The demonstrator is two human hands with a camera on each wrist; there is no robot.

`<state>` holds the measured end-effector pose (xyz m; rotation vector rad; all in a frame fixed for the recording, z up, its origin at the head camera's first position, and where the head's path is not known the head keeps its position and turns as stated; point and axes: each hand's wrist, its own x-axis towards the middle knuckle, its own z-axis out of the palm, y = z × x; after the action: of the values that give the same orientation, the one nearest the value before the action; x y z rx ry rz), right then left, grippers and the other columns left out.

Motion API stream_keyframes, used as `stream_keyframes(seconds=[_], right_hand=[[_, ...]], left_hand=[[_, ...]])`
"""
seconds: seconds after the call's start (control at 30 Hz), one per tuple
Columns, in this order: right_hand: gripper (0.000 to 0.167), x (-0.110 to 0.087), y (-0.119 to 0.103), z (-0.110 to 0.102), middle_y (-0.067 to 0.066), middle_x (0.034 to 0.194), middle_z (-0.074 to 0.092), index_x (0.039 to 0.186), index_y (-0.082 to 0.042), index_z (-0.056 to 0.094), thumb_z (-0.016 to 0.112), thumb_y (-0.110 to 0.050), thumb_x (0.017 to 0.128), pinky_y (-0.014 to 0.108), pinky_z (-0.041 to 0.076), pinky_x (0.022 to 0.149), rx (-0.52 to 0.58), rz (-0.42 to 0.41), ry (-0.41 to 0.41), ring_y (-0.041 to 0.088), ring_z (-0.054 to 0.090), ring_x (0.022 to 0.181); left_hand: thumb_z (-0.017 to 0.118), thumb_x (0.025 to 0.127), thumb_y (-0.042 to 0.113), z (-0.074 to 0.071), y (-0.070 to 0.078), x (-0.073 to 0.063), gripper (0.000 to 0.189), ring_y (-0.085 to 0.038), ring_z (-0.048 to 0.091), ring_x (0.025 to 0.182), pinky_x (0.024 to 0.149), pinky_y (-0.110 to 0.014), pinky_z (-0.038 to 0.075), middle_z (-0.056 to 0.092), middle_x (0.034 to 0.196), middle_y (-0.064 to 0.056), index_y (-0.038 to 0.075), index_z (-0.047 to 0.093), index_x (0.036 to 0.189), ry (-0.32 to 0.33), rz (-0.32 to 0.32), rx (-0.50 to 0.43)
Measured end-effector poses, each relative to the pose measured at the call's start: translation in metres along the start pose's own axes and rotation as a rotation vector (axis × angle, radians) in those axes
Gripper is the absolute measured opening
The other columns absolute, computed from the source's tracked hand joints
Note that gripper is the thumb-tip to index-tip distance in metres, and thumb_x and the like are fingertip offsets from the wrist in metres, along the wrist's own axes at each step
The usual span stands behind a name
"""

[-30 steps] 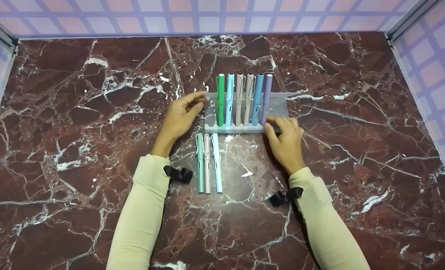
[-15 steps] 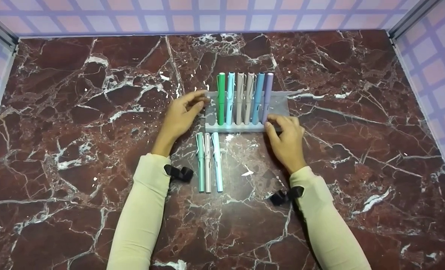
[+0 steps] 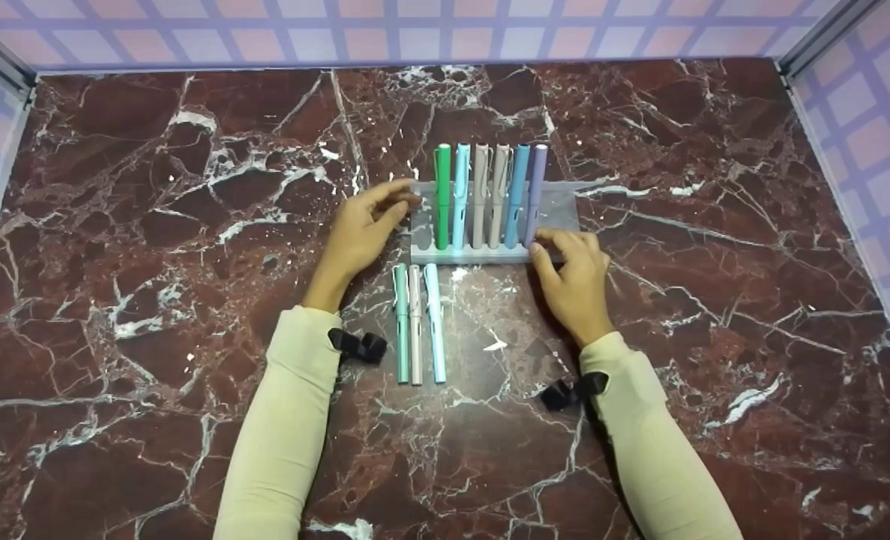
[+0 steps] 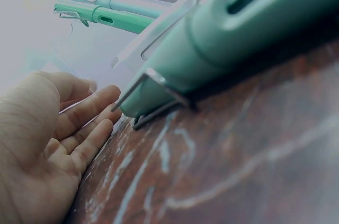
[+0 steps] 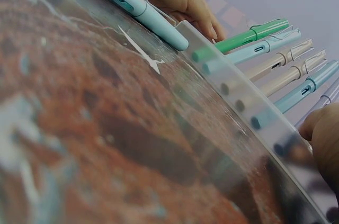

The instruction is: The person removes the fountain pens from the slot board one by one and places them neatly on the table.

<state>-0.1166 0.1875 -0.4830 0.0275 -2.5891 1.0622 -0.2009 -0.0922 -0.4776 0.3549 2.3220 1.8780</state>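
Observation:
A clear pen rack stands mid-table with several capped pens upright in it: green, light blue, two grey-beige, blue and purple. My left hand is at the rack's left end, fingers loosely bent, nothing visible in them. At the front right, my right hand has thumb and forefinger by the purple pen's lower end; whether they pinch pen or rack is hidden. Before the rack lie a teal-green pen, a grey pen and a pale blue pen.
The table has a dark red marble pattern with white veins. Checkered panels close off the back and both sides. A black wrist strap sits on each sleeve.
The hands, rack and pens keep their places. Only a very slight shift of the whole head view shows.

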Motion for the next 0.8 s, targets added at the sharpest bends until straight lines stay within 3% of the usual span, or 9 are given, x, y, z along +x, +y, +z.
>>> stream_keyframes(seconds=[0.5,0.8], right_hand=[[0.022,-0.0001,-0.0002,-0.0002,0.012,0.112,0.073,0.111,-0.004,0.073,0.064,-0.018,0.096,0.052,0.035,0.091,0.000,0.007,-0.005,0.031,0.055,0.106],[0.022,0.0007,0.0001,-0.0005,0.011,0.115,0.073,0.112,-0.005,0.072,0.064,-0.019,0.097,0.050,0.035,0.092,0.001,0.023,-0.027,0.030,0.054,0.108]], left_hand=[[0.052,0.101,0.003,0.0000,0.0014,-0.0007,0.035,-0.022,0.064,0.096,0.083,-0.026,0.056,0.069,0.117,-0.012,0.007,0.061,0.135,-0.002,-0.033,0.003],[0.055,0.100,0.002,-0.0003,0.0050,-0.0023,0.035,-0.025,0.066,0.098,0.084,-0.032,0.056,0.070,0.118,-0.013,0.007,0.062,0.133,0.005,0.005,0.009]])
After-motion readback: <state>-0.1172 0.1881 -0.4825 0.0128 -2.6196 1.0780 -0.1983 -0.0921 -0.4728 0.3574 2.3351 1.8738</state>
